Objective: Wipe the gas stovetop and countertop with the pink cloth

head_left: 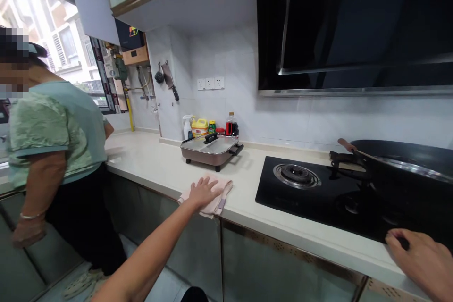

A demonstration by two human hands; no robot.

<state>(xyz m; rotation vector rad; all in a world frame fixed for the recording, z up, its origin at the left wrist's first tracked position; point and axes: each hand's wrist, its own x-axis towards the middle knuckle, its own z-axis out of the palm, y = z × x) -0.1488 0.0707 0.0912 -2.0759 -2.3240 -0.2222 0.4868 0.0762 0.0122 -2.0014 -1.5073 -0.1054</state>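
Observation:
My left hand (204,194) lies flat, fingers spread, on a pale pink cloth (224,191) at the front edge of the counter. The cloth is crumpled, and one corner hangs slightly over the edge. Behind it stands a brown electric pan (201,156) with a glass lid and black handles. At the lower right, my right hand (419,255) is at the front edge of the black gas hob (293,203), its fingers curled. A dark spot shows between thumb and fingers; I cannot make out whether they hold anything.
A large black wok (396,188) with a wooden-handled tool covers the hob's right side. Bottles (231,126) line the wall behind the pan. A cleaver (170,79) hangs above. The range hood (354,28) overhangs the hob. Another person (74,127) stands at left.

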